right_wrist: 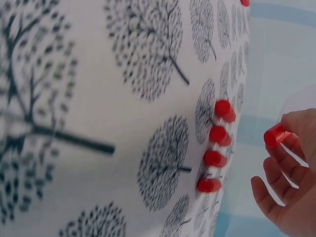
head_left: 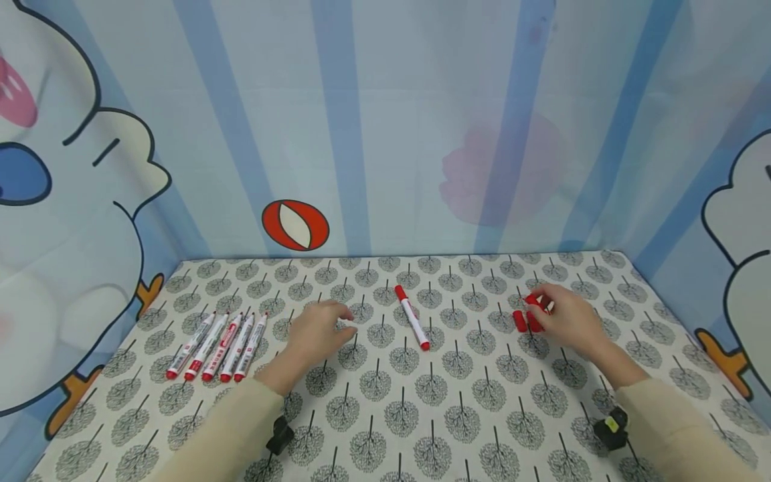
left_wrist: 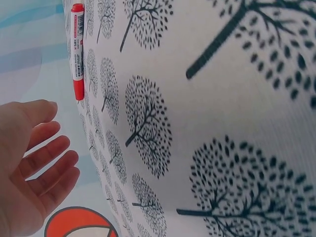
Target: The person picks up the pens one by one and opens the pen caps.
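Observation:
My right hand (head_left: 569,320) pinches a small red marker cap (right_wrist: 276,134) between thumb and forefinger, above the cloth. Several more red caps (right_wrist: 214,158) stand in a row close by, partly hidden by that hand in the head view. My left hand (head_left: 318,333) hovers over the cloth with loosely bent fingers, holding nothing. Between the hands lies a white marker (head_left: 412,318) with a red cap and a red end, apart from both. To the left of my left hand, several white markers (head_left: 218,347) lie side by side, their narrow uncapped tips facing away from me.
A white tablecloth (head_left: 400,408) printed with dark trees covers the table. Behind its far edge hangs a pale blue striped backdrop (head_left: 397,134) with cartoon figures and a red oval. Small black devices (head_left: 611,428) are worn at both wrists.

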`<action>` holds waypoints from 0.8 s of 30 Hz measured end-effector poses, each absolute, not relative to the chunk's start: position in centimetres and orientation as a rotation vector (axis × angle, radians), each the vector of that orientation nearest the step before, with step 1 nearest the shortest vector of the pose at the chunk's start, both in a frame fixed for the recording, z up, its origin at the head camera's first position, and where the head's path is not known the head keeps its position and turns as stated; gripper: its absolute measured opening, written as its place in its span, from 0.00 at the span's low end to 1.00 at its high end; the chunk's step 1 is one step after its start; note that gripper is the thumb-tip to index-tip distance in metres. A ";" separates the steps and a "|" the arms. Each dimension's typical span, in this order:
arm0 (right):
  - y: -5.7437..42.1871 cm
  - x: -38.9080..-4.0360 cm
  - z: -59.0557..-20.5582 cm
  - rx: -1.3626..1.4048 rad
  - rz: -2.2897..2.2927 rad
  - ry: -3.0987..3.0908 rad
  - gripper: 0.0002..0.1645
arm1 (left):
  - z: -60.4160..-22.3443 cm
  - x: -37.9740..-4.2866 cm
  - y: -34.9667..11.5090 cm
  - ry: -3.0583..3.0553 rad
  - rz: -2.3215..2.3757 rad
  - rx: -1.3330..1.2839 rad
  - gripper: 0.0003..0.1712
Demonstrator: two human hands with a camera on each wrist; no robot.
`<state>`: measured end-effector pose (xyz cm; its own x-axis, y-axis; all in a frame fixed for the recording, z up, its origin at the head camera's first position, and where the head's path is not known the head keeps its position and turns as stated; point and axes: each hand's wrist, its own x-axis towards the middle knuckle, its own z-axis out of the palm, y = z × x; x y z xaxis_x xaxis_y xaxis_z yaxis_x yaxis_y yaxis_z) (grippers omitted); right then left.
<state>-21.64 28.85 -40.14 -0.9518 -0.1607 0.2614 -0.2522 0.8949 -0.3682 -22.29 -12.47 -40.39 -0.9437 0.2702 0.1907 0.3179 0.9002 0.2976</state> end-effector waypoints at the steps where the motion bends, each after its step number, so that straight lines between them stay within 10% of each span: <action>1: 29.1 -21.7 -40.2 0.297 0.590 -2.844 0.17 | -40.5 -22.3 -12.4 -2.924 -0.498 -0.457 0.11; 24: 33.7 -21.3 -40.7 -0.007 0.543 -3.062 0.22 | -41.0 -23.1 -9.5 -2.882 -0.525 -0.539 0.10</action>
